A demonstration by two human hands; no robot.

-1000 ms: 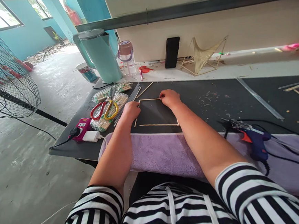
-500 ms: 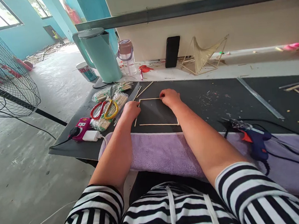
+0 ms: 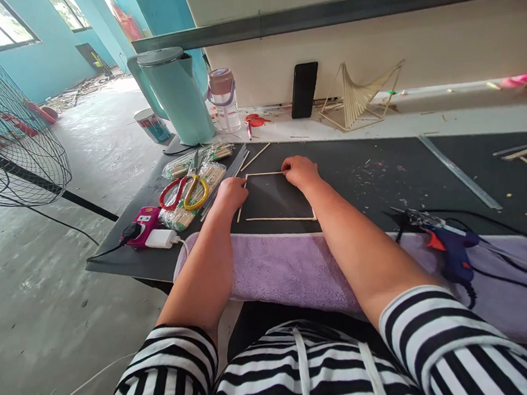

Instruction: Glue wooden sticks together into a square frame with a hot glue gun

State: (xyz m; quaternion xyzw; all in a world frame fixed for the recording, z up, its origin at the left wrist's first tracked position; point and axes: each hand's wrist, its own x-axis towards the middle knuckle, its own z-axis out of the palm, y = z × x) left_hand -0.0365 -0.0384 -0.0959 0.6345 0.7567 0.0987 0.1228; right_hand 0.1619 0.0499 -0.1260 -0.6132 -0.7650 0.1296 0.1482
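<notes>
Thin wooden sticks lie on the black tabletop in a roughly square outline. My left hand is closed, its fingertips pinching the left stick near the outline's far left corner. With bent, closed fingers, my right hand grips the right end of the far stick. The near stick lies flat; its right end meets another stick at a corner beside my right forearm. Its left end is apart from the left stick. My right hand and wrist hide most of the right side.
Left: scissors on bagged sticks, a pink power strip and a kettle. Behind: a bottle, a phone and a stick model. Right: a glue gun on a purple towel.
</notes>
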